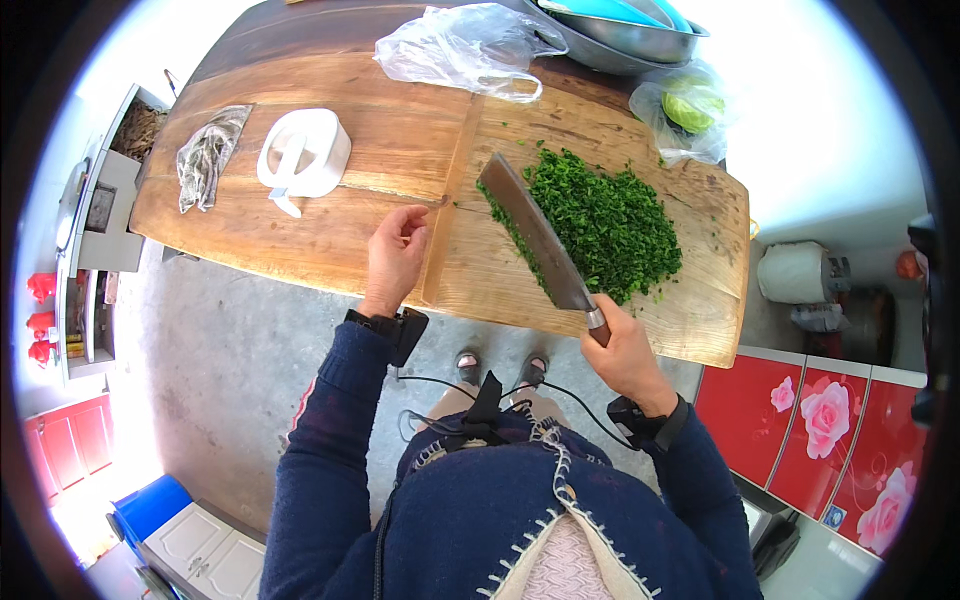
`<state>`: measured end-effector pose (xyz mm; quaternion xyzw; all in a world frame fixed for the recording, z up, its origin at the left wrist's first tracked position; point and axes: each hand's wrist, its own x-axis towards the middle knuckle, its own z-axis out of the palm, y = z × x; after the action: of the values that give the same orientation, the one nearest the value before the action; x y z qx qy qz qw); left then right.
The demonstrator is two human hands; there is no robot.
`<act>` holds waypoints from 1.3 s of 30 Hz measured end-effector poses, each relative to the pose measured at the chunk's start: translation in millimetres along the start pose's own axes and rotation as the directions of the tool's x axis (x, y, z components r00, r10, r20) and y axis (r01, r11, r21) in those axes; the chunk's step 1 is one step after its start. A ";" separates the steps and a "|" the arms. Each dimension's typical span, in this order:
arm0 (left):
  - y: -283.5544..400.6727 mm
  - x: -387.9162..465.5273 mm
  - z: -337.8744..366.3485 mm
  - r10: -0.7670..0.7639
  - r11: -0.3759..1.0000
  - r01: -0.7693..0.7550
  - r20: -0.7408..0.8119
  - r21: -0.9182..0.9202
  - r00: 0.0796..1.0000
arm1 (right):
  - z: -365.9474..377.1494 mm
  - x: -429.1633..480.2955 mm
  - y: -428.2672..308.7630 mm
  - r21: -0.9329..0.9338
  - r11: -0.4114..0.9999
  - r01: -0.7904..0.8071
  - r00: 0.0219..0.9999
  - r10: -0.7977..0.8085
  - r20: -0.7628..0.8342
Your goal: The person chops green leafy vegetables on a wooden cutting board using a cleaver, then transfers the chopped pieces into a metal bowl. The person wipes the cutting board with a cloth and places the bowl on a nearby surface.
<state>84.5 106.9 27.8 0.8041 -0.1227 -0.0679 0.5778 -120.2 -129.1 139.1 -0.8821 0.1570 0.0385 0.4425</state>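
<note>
My right hand [624,351] grips the dark wooden handle of a broad-bladed cleaver [536,236]. The blade slants up and left across the near left part of a heap of finely chopped leafy greens [607,221], with a strip of greens showing along the blade's left edge. The greens lie on a wooden cutting board [487,277]. My left hand [397,251], fingers loosely curled and holding nothing, is over the wooden table just left of the board's raised left edge. A white plastic container with a handle [330,161] stands beyond it to the left.
A crumpled grey cloth [206,157] lies at the table's left. Behind the board are a clear plastic bag [457,49], nested metal bowls [626,49] with blue items, and a bagged cabbage [691,103]. A red floral cabinet [817,442] stands at the lower right.
</note>
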 end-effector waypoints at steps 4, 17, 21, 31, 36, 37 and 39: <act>2.9 3.7 15.0 0.104 0.949 -0.101 0.003 0.299 0.995 | 2.3 -11.0 13.7 -0.036 0.996 -0.083 0.991 0.086 0.102; 33.1 -1.1 53.8 0.230 0.970 -0.238 0.152 0.039 0.961 | -34.7 20.2 26.0 -0.203 0.968 -0.151 0.986 0.131 -0.107; 17.9 -16.1 43.8 0.133 0.980 -0.143 0.080 0.141 0.988 | -38.5 16.3 14.0 -0.191 0.956 -0.225 0.961 0.184 -0.208; -2.0 -36.7 59.8 0.359 0.836 -0.341 0.041 0.430 0.932 | -12.8 9.2 20.2 -0.153 0.984 -0.090 0.985 0.065 -0.161; 0.0 -36.6 61.0 0.360 0.816 -0.335 0.040 0.472 0.932 | -23.4 17.0 18.2 -0.159 0.982 -0.103 0.985 0.078 -0.153; 0.3 -36.7 60.9 0.363 0.814 -0.338 0.042 0.473 0.931 | -25.2 17.7 17.4 -0.194 0.969 -0.154 0.976 0.119 -0.180; 0.8 -36.4 61.1 0.360 0.814 -0.341 0.052 0.470 0.932 | -26.4 19.2 15.8 -0.141 0.974 -0.177 0.976 0.156 -0.150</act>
<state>34.1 61.0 7.6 0.8849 -0.2699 0.0870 0.3695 -108.8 -163.6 138.9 -0.8977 0.2571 0.0265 0.3567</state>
